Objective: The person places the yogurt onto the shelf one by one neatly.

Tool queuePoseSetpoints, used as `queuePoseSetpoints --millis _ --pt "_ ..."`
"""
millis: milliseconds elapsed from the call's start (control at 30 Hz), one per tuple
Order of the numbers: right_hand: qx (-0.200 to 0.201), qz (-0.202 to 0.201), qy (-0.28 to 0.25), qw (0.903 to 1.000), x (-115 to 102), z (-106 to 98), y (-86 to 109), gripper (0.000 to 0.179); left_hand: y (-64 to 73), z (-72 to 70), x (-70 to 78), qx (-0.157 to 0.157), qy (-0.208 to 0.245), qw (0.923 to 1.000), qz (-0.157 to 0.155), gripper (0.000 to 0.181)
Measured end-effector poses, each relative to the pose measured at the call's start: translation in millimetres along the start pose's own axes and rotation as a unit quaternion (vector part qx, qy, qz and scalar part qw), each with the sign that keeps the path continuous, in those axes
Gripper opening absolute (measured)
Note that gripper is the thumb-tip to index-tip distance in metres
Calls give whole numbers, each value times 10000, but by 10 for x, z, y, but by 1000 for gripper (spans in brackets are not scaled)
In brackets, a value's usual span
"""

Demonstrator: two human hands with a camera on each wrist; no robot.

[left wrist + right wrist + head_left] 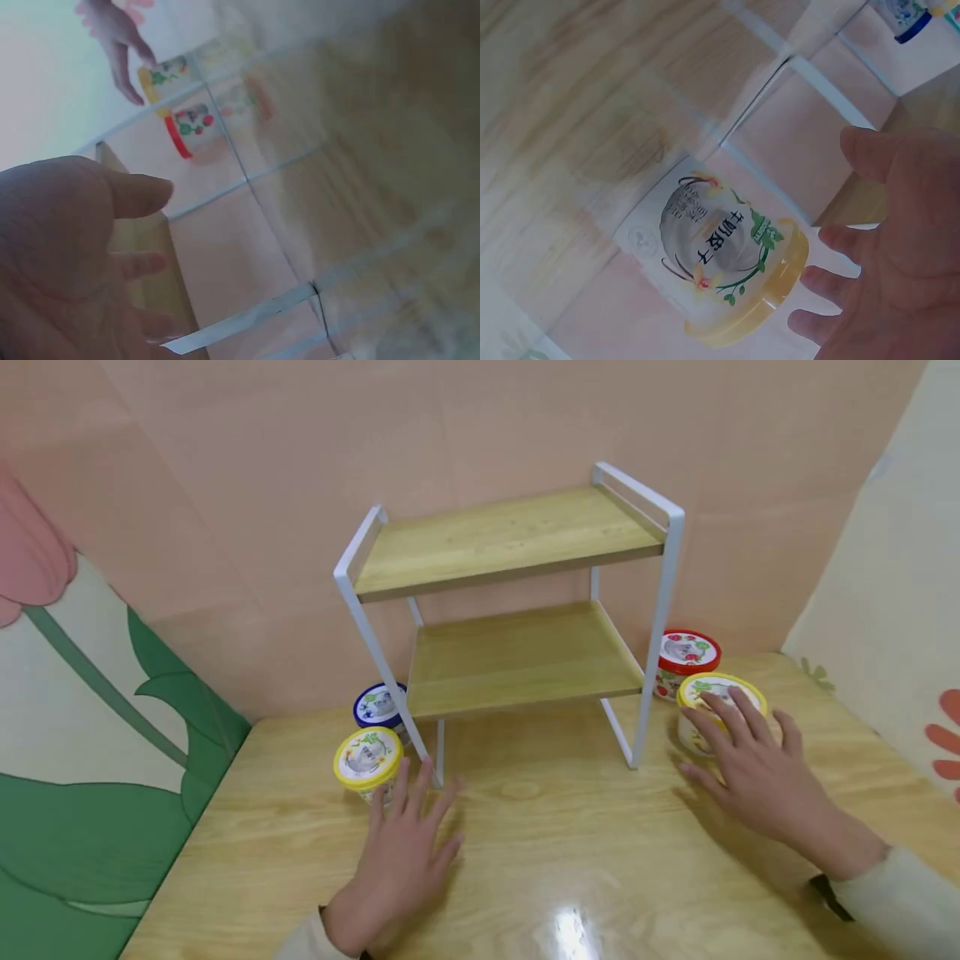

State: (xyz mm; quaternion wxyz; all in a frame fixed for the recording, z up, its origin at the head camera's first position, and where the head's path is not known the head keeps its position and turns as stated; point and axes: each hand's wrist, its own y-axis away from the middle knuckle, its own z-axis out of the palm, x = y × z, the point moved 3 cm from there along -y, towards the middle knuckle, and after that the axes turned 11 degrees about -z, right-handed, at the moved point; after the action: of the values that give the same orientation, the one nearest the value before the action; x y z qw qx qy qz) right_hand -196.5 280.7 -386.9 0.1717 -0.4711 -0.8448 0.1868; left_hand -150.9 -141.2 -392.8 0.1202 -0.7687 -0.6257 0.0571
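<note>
Reaching, I reckon — yellow-lidded tub [724,251] by the right hand's [761,768] fingers, twin tub [368,757] beside the left hand's [401,852] — all loosely spread, so gripping next needs curling.

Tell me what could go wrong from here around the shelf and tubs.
The left hand is close to the near left leg of the shelf; a sideways swing might bump it.
The right hand is at the right yellow tub, with the red tub close behind; a forward push could knock them together.
</note>
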Motion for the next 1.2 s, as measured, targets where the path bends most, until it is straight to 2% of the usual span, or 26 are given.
queuePoseSetpoints --millis 100,167,233,300,367,433,467,567,600,667,700,767,800,900,967,1133,1200 --pt "-22 41 46 10000 35 0 -9 73 -79 -30 32 -19 179 9998 14 68" --pt "-32 53 76 10000 53 6 -11 73 -106 -53 45 81 360 9993 44 67" --pt "-57 100 88 9999 79 13 1 73 -135 -93 45 488 722 9962 56 64" --pt "-99 180 64 9998 105 34 -4 73 -173 -164 13 1181 1230 9854 20 56" --pt "-110 280 31 9995 138 44 -16 72 -233 -244 -38 1833 1906 9643 -104 49" --pt "-142 376 7 9992 173 54 -28 70 -307 -304 -95 2151 2734 9369 -337 47" --pt "-156 403 -1 9991 186 58 -35 70 -346 -322 -120 2166 3148 9229 -482 47" --pt "-201 450 -41 9988 212 66 -42 69 -444 -337 -167 1934 4292 8781 -858 45" --pt "-242 488 -74 9985 221 71 -41 68 -474 -335 -175 1879 4539 8661 -927 44" --pt "-315 610 -185 9975 243 75 -32 66 -526 -327 -185 1885 4766 8529 -995 39" --pt "-360 692 -243 9967 261 75 -22 65 -549 -322 -186 1925 4830 8481 -1020 35" --pt "-490 882 -367 9942 286 99 -16 65 -587 -315 -216 2047 4835 8437 -1115 29" --pt "-551 974 -428 9928 303 107 -12 65 -605 -313 -231 2063 4902 8385 -1187 26" --pt "-722 1129 -493 9898 363 121 3 69 -651 -302 -264 1978 5141 8237 -1343 19" --pt "-801 1164 -493 9887 397 119 8 71 -676 -291 -278 1869 5265 8176 -1392 18" --pt "-890 1106 -445 9889 435 103 -2 74 -732 -245 -287 1612 5413 8148 -1307 17" --pt "-871 1062 -420 9896 433 103 -10 74 -748 -221 -292 1488 5568 8080 -1225 17"
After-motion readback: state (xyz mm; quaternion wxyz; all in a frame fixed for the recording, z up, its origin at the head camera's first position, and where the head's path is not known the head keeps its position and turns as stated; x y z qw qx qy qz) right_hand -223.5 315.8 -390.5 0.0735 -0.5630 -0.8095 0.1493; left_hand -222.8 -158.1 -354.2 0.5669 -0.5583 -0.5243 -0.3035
